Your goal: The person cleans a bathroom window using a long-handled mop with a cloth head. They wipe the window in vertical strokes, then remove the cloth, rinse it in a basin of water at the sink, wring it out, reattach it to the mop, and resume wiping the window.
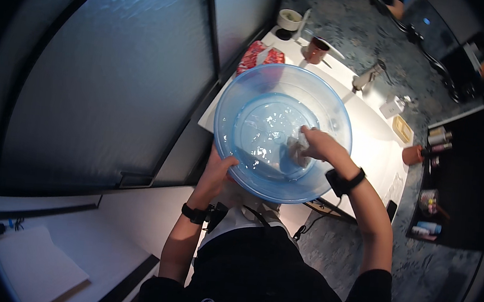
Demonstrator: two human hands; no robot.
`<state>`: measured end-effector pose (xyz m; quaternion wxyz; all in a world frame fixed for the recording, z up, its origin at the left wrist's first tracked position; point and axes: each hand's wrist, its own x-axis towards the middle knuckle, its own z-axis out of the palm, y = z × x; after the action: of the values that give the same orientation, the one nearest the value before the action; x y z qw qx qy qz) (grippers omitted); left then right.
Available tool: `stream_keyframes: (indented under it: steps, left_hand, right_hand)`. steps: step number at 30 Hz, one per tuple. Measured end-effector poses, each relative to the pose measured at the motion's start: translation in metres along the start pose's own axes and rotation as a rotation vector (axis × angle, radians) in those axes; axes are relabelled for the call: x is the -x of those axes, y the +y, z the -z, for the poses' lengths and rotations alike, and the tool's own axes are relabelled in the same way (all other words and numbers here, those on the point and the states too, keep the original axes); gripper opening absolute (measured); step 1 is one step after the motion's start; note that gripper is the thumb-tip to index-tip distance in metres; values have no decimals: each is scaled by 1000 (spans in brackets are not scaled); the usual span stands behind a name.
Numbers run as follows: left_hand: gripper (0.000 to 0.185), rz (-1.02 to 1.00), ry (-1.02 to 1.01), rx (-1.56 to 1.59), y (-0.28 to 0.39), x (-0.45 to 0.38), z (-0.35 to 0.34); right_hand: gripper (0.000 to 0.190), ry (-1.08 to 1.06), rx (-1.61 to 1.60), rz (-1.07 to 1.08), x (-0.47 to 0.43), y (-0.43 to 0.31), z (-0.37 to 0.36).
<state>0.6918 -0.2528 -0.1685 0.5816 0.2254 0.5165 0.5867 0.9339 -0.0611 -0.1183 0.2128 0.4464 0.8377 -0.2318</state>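
A large translucent blue plastic basin (253, 82) stands at the front of the white washbasin counter, with clear water in its bottom. My left hand (218, 172) grips the basin's near left rim, thumb over the edge. Inside the basin at the right, my right hand (319, 145) holds a crumpled, greyish wet cloth (298, 151) at the water. Both wrists wear black straps with a small device.
Behind the basin are a red patterned cloth (251, 58), a reddish cup (316, 51), a white bowl (289, 20) and a metal faucet (368, 76). A soap dish (402, 129) lies at right. Framed textured glass (122, 74) borders the left; an open shelf (462, 181) holds toiletries.
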Motion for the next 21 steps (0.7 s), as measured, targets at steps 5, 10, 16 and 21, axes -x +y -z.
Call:
stream_keyframes:
  steps: [5, 10, 16, 21]
  left_hand:
    - [85, -99, 252, -495, 28, 14, -9]
    - [70, -611, 214, -900, 55, 24, -38]
    - [59, -287, -159, -454, 59, 18, -69]
    - [50, 50, -183, -166, 54, -22, -72]
  right_hand:
    - [82, -267, 64, -33, -24, -12, -24]
    - [52, -421, 410, 240, -56, -17, -50]
    - [25, -309, -122, 303, -38, -26, -7]
    - [18, -32, -718, 446, 11, -37, 51]
